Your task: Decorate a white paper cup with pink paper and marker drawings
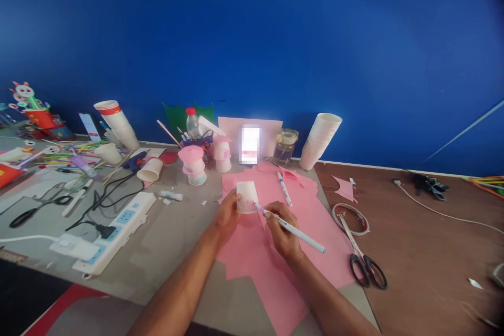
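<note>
Left hand (229, 212) is partly closed, thumb and fingers gripping the left side of a small white paper cup (246, 193) with pink marks near its lower edge; right hand (282, 231) is bent into a writing grip and has hold of a slim white felt-tip pen (303, 235) with a pale blue end; its tip is at the cup's right side, though I cannot tell whether it touches.

At left, a long white plastic power strip (128, 218) with blue sockets lies on the grey tabletop (189, 257); next come two pink-and-white paper-cup towers (194, 167), side by side; under and around both hands spreads jagged-edged pink paper (275, 294), with a white, blue-banded marker (285, 189) lying on it beyond the cup; farther right, a tall stack of white paper cups (321, 142) leans near the blue wall (252, 37); rightmost, black-handled metal scissors (358, 252) reach their blades into a round roll of tape (367, 224).
</note>
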Demonstrator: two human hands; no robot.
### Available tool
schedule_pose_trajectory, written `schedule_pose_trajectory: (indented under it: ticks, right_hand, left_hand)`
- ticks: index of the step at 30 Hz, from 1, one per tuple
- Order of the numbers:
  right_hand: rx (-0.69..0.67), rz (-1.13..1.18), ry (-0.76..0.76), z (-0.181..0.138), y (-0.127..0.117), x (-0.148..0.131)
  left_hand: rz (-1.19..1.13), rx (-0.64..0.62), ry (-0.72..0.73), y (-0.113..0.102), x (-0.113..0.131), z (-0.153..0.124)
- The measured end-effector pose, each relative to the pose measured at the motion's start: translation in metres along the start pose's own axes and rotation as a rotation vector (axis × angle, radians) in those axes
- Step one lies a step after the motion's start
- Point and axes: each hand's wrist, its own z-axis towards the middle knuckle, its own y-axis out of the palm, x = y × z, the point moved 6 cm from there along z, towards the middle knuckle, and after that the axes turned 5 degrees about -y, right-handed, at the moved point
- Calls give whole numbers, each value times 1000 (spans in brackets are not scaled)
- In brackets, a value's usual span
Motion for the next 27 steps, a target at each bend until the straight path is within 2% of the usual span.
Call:
schedule_pose_trajectory:
  ticks: [13,18,23,27]
  right_hand:
    - [7,24,52,2,-2,5]
    - [5,-3,75,2,-2,8]
    - [1,54,78,1,-2,6]
    - [-17,55,94,1,-1,7]
  left_hand:
    - [1,-20,-19,2,0,-1]
    - [-19,22,-2,0,1,-1]
    - [-9,-8,-23,3,1,-2]
    - [-28,17,-11,2,2,-2]
